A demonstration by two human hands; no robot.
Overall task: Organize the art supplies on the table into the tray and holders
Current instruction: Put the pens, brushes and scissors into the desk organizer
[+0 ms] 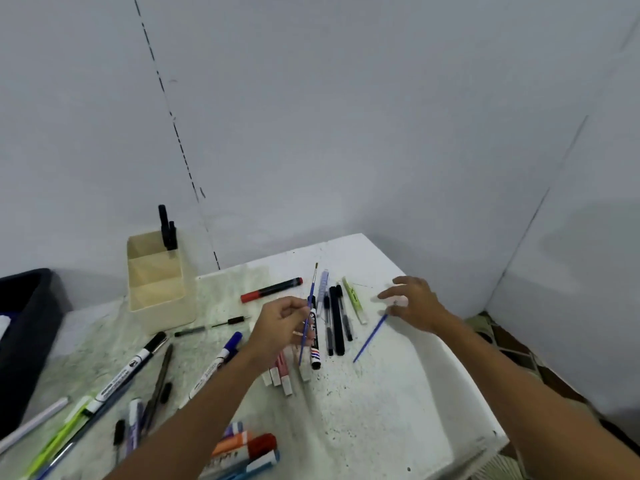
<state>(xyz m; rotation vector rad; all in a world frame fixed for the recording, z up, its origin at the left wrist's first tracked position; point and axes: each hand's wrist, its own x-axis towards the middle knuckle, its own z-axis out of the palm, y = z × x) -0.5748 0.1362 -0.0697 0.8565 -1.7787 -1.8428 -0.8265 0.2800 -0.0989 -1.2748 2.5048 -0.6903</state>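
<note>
Clearly light and stiff, the blue paintbrush sits pinched mid-handle in the left hand; right hand spread, reaching another brush.

Print shows on the white marker and the black-capped marker, too blurred to read.

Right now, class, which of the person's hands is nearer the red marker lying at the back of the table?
Left. The left hand, pinching a blue paintbrush, sits just in front of the red marker; the right hand is farther off to its right.
</note>
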